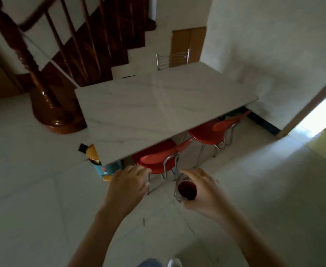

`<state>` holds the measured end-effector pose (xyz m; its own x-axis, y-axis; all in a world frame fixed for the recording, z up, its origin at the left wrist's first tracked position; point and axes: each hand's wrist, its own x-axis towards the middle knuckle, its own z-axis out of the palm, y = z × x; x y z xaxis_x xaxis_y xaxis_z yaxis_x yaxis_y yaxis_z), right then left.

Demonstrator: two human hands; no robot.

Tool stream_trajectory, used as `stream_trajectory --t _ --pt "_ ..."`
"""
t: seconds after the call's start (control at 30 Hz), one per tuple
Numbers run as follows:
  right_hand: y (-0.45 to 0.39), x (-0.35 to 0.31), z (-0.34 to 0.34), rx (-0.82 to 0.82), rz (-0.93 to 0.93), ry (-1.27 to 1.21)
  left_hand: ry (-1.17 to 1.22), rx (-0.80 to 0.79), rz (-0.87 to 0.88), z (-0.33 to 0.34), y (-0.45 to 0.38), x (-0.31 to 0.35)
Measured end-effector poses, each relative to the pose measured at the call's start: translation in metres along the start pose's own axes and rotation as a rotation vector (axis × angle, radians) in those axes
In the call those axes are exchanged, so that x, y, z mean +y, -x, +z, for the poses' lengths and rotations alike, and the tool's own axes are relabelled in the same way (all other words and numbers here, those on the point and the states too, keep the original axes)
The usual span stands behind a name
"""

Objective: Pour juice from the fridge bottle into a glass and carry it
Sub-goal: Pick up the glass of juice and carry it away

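Room (head view): We are looking down on a pale tiled floor [33, 189], with a dark wooden staircase [71, 45] rising at the left and a bright doorway [320, 112] opening at the right.
Table: A long white marble-look table [158, 105] is standing ahead of us, its near corner pointing our way.
Glass: A clear glass [186, 188] of dark red drink is hanging in the air over the floor, short of the table's near corner and tilting slightly.
Right hand: The right hand [202, 191] is gripping the glass, fingers and thumb wrapping round its wall.
Left hand: The left hand [128, 185] is hovering beside it, fingers loosely curled and holding nothing. We cannot tell whether the fingertips are touching the chair back.
Step in hand: We are judging this as the carry, bringing the drink toward the table.
Next move: It is probably calling for a level glass, a few steps closer, and a gentle set-down on the tabletop near the corner. The free hand may be needing to steady things or shift a chair.
Counts: We are counting one glass, one table and two red chairs, the near one [154, 157] and the far one [206, 132], both tucked under the table's right side. We are also counting one metal-backed chair [172, 58] at the far end and one colourful box [105, 169] by the near corner.
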<state>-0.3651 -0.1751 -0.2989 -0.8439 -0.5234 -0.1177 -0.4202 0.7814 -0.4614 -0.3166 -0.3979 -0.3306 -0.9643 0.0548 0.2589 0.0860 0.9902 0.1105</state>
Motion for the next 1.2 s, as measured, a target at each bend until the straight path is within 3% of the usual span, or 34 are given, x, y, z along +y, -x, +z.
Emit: stream_trajectory --t 0.37,0.7,0.97,1.2 --pt "-0.209 0.052 -0.019 -0.177 -0.183 0.023 -0.096 -0.025 -0.268 0.062 -0.141 -0.056" --pt "-0.376 0.095 -0.036 -0.197 -0.183 0.082 -0.03 -0.107 -0.33 0.126 -0.277 -0.101" --pt "-0.488 0.132 -0.005 -0.255 -0.273 0.137 0.01 -0.19 -0.478 0.179 -0.329 -0.118" --pt "-0.533 0.161 0.018 -0.363 -0.285 0.142 0.069 -0.223 -0.622 0.204 -0.354 -0.117"
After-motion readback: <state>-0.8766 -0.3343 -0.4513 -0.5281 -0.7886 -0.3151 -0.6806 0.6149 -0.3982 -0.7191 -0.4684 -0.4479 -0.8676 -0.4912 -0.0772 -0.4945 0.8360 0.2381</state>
